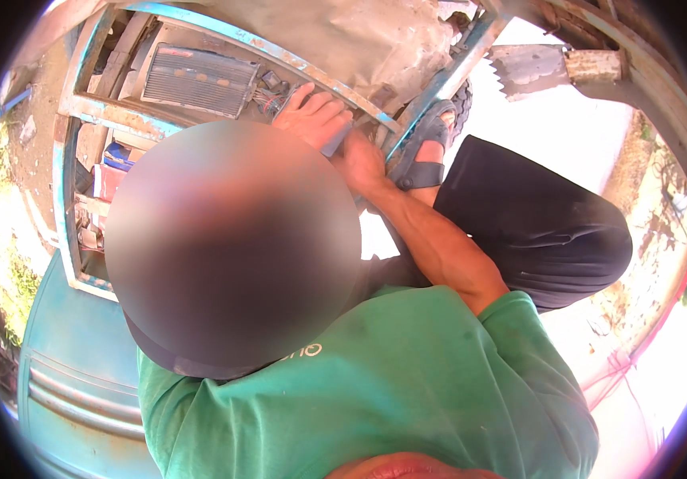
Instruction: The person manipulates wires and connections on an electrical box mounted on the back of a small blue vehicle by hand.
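My left hand (311,116) lies over the inner side of a metal frame with chipped blue paint (223,29). Its fingers are stretched out and a little apart. Close beside it, my right hand (362,162) is closed, with its fingers turned away from view. Between the two hands shows a small flat grey piece (337,141), which my right hand seems to grip. Just left of my left hand is a bundle of wires and small parts (267,94), beside a ribbed grey radiator-like panel (198,80). A large blurred patch covers my left arm.
My bent right leg in black trousers (539,227) and a sandalled foot (425,152) are right of my hands. Boxes (108,182) sit inside the frame at left. A teal metal panel (80,351) stands lower left. A rusty beam (595,65) juts in at upper right.
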Tool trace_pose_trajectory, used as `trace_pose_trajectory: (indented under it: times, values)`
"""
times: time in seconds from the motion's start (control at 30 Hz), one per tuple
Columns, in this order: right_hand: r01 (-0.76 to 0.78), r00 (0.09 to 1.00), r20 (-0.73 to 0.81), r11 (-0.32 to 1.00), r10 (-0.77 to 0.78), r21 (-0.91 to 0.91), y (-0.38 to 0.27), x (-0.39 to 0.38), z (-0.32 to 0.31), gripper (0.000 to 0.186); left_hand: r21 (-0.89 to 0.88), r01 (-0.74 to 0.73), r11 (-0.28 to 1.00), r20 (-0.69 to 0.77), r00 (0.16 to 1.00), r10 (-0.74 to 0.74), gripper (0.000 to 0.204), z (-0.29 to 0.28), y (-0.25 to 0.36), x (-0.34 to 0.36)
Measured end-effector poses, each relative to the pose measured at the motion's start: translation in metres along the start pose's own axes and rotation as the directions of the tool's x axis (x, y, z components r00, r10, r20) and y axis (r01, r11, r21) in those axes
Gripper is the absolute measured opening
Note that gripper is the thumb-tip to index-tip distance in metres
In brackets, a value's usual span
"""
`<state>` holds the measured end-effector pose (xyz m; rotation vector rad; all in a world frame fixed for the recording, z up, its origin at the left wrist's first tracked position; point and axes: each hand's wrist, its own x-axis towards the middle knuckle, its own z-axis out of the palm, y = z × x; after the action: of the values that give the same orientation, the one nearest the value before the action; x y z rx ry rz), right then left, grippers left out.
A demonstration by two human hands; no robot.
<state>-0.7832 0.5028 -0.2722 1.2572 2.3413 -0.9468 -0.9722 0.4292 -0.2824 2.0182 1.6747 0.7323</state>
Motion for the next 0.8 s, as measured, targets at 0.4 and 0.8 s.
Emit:
trace_pose_trajectory:
  times: [0.4,0.8]
  values:
    - [-0.051,0.982,0.182,0.998,0.058,-0.047,-0.002,0.018,-0.020,0.051,0.051,0.004,0.999,-0.061,0.998,-0.001,0.076,0.004,0.001,-0.009]
    - [-0.008,0.884,0.430,0.913,-0.185,0.408,-0.028,0.043,-0.066,0.072,-0.236,-0.040,0.971,-0.116,0.993,0.013,0.063,-0.012,-0.007,-0.015]
